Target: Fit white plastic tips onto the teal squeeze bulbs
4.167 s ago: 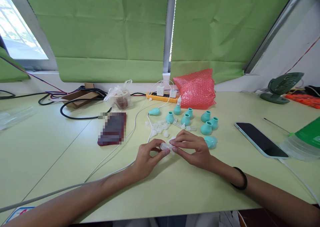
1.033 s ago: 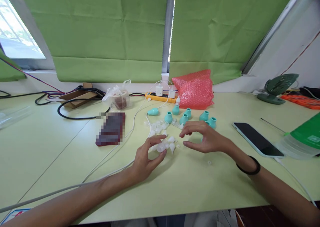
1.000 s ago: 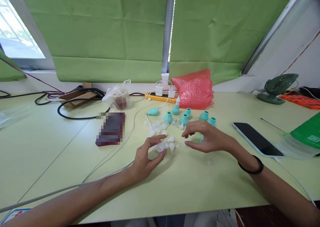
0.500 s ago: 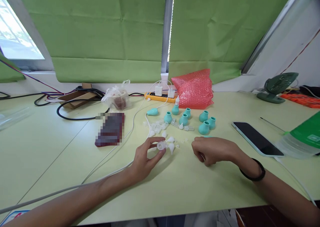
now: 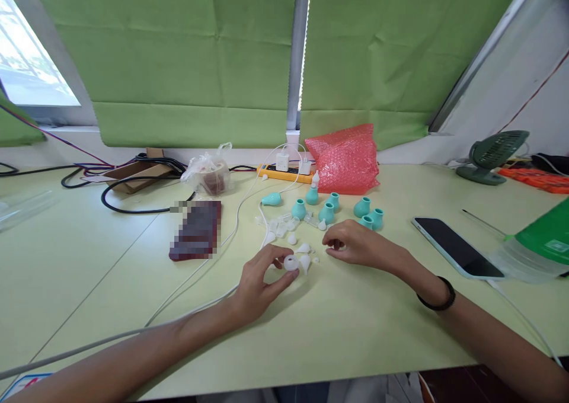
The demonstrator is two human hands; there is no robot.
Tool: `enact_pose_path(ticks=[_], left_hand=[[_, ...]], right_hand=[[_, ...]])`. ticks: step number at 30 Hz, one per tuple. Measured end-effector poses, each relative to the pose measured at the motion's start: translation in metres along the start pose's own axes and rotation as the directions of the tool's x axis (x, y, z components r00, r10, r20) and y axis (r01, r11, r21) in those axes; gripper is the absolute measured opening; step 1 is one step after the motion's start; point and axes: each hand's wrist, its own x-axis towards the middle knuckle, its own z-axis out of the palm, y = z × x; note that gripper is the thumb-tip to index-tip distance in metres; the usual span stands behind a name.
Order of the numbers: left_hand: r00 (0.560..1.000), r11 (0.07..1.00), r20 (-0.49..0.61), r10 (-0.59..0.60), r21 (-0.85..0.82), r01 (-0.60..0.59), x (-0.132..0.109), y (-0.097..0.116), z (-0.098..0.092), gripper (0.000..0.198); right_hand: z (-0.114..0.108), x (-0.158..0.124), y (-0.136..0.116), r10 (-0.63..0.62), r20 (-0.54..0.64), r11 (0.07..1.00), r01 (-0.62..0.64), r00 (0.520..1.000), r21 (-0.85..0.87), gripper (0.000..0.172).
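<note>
1. My left hand (image 5: 260,281) rests on the desk (image 5: 338,332) near the middle of its near edge. Thumb and first fingers are closed around a small clear cap (image 5: 291,264)
2. The cap sits out at my fingertips, on the side facing my other hand. Its round end is turned up toward me, and it is too squat to show a long axis
3. My right hand (image 5: 360,248) lies just to the right and a little farther from the near edge, knuckles up, fingers curled down to the desk. The fingertips are drawn together, but I cannot tell whether they have anything pinched
4. Between the two hands lie loose clear tips (image 5: 304,261), small cones just beside the cap on its right. My left hand is the nearer one to them, and which way each cone points is too small to read
5. The teal bulbs (image 5: 326,212) stand upright behind my right hand, toward the far edge, and that hand is the nearer one to them
6. A phone (image 5: 453,246) lies flat toward the right edge. A pink bubble-wrap bag (image 5: 344,157) sits at the far edge, and a white cable (image 5: 240,219) runs past my left wrist
</note>
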Motion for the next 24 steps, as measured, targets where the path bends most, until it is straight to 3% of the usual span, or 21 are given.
enact_pose_path(ticks=[4, 9, 12, 15, 17, 20, 22, 24], left_hand=[[0.998, 0.997, -0.004, 0.058, 0.048, -0.058, 0.001, 0.000, -0.001, 0.014], [0.997, 0.994, 0.005, 0.081, 0.068, -0.082, 0.001, -0.002, -0.002, 0.017], [0.997, 0.994, 0.013, 0.075, 0.083, -0.075, 0.001, -0.003, -0.002, 0.019], [0.997, 0.994, 0.012, 0.071, 0.085, -0.072, 0.001, -0.004, -0.001, 0.019], [0.997, 0.994, 0.013, 0.070, 0.084, -0.071, 0.001, -0.003, -0.001, 0.020], [0.998, 0.994, 0.027, 0.063, 0.083, -0.065, 0.001, -0.002, -0.002, 0.018], [0.997, 0.995, 0.037, 0.064, 0.078, -0.067, 0.000, -0.001, -0.002, 0.016], [0.997, 0.995, 0.046, 0.059, 0.079, -0.063, 0.000, -0.001, -0.002, 0.017]], right_hand=[[-0.009, 0.001, 0.005, 0.124, -0.067, 0.987, -0.130, 0.990, -0.094, 0.017], [-0.031, -0.015, 0.010, 0.228, 0.137, 0.962, -0.201, 0.964, -0.186, 0.033], [-0.031, -0.022, 0.014, 0.321, 0.209, 0.926, -0.259, 0.924, -0.275, 0.049], [-0.023, -0.021, 0.019, 0.406, 0.265, 0.883, -0.300, 0.875, -0.361, 0.044], [-0.021, -0.020, 0.021, 0.409, 0.279, 0.883, -0.299, 0.869, -0.363, 0.035], [-0.027, -0.017, 0.016, 0.279, 0.192, 0.950, -0.241, 0.941, -0.198, 0.021], [-0.032, -0.014, 0.008, 0.144, 0.082, 0.989, -0.146, 0.986, 0.031, 0.020], [-0.032, -0.010, 0.000, 0.020, -0.006, 0.947, -0.017, 1.000, 0.322, 0.026]])
